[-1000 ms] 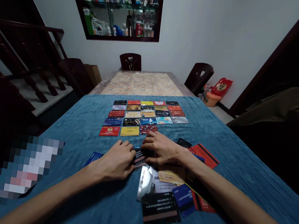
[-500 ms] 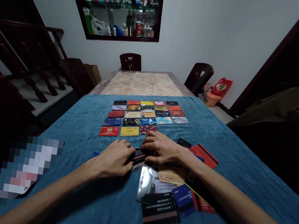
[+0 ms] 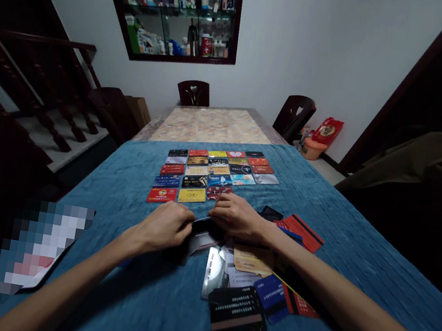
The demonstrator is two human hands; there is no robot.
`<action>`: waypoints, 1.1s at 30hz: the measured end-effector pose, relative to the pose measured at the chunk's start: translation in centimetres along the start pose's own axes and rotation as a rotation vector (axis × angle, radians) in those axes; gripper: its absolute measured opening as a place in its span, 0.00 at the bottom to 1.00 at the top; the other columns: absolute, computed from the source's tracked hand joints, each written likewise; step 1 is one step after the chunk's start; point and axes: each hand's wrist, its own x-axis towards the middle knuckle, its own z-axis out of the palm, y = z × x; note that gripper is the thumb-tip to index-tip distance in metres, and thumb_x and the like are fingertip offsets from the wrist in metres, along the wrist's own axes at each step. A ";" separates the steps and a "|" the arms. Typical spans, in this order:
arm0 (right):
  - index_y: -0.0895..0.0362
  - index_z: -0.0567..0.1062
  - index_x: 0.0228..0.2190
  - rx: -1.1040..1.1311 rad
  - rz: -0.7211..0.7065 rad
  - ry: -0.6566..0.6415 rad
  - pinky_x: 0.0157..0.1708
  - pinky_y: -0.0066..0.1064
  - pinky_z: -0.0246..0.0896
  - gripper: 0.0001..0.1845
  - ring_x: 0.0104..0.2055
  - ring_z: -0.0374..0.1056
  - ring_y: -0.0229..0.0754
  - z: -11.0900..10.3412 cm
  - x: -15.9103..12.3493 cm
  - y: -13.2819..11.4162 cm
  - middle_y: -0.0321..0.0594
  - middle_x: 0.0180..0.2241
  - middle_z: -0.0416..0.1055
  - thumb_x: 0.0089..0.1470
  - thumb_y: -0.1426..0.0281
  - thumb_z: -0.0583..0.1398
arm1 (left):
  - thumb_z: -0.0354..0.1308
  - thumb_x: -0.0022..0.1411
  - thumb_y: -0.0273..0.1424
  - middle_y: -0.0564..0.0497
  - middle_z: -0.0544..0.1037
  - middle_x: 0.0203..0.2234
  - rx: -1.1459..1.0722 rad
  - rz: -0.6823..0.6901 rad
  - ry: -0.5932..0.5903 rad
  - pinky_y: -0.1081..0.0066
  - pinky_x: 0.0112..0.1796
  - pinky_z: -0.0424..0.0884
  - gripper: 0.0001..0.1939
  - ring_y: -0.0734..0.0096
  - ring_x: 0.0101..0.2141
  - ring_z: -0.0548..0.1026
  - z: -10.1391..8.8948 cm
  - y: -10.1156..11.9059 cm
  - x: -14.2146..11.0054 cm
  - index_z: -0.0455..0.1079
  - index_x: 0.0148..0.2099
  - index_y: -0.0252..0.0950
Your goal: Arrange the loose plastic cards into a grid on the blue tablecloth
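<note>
Between my two hands a dark card (image 3: 202, 226) is tilted up off the cloth, its upper edge showing as a thin light line. My left hand (image 3: 166, 226) is closed with thumb and fingers on the card's left end. The fingers of my right hand (image 3: 237, 216) pinch its right end and partly hide it. Just beyond them, cards lie face up in rows, among them a yellow card (image 3: 192, 194) and a red card (image 3: 162, 195). By my right forearm is a loose pile with a black card (image 3: 237, 312), a silver card (image 3: 213, 277) and a tan card (image 3: 253, 258).
A blue cloth (image 3: 114, 193) covers the near part of the table. At the left lies a flat object with a blurred-out surface (image 3: 48, 249). Red cards (image 3: 304, 231) lie right of my right hand. Chairs (image 3: 295, 116) stand at the far end.
The dark card has been raised from lying nearly flat to tilted up between my hands. My left hand has moved slightly up and left.
</note>
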 end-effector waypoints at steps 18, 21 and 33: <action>0.56 0.74 0.45 -0.126 0.105 0.122 0.38 0.34 0.61 0.11 0.39 0.68 0.43 1.5 -0.4 0.6 0.43 0.37 0.77 0.65 0.73 0.55 | 0.51 0.63 0.21 0.44 0.81 0.41 0.031 0.014 0.231 0.63 0.42 0.73 0.18 0.59 0.41 0.78 2.9 -2.8 1.3 0.72 0.52 0.37; 0.56 0.74 0.46 -0.169 0.102 0.143 0.39 0.34 0.62 0.11 0.40 0.68 0.43 1.8 -0.5 0.9 0.42 0.38 0.77 0.64 0.75 0.54 | 0.51 0.62 0.20 0.44 0.80 0.41 0.052 -0.004 0.274 0.62 0.43 0.73 0.18 0.59 0.41 0.77 3.4 -3.0 1.4 0.72 0.51 0.36; 0.57 0.70 0.51 -0.340 0.153 0.048 0.43 0.38 0.58 0.21 0.47 0.63 0.49 1.2 -0.2 -0.2 0.47 0.44 0.71 0.56 0.70 0.64 | 0.51 0.60 0.18 0.45 0.77 0.36 -0.070 -0.021 0.404 0.63 0.40 0.71 0.15 0.62 0.39 0.73 3.7 -3.9 1.7 0.74 0.44 0.35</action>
